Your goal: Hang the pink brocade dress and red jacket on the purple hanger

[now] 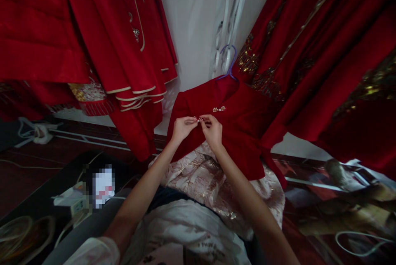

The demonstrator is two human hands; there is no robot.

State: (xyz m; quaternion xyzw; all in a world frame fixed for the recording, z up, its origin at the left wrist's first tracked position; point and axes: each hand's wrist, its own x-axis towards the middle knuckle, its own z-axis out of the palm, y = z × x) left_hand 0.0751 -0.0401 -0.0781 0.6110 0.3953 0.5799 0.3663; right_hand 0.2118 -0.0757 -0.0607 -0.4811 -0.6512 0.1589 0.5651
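Note:
A red jacket point(244, 141) hangs on a purple hanger point(231, 65) in front of me. Close to its collar sits a clasp of pearly beads point(219, 109) in flower shapes. Just below that clasp, my left hand point(185, 127) and my right hand point(213, 130) meet fingertip to fingertip over the jacket front. Both pinch a small beaded clasp point(198, 120), mostly covered by the fingers. Whether its two halves are joined, I cannot tell. Pale pink patterned fabric with gold glints point(198, 170) shows beneath the jacket, over my lap.
Red garments with cream piping point(133, 59) hang at left, and red garments with gold sequins point(309, 50) at right. A black surface point(40, 193) at lower left bears a white power strip point(69, 199) and cables. Clutter and a white loop point(355, 240) lie at lower right.

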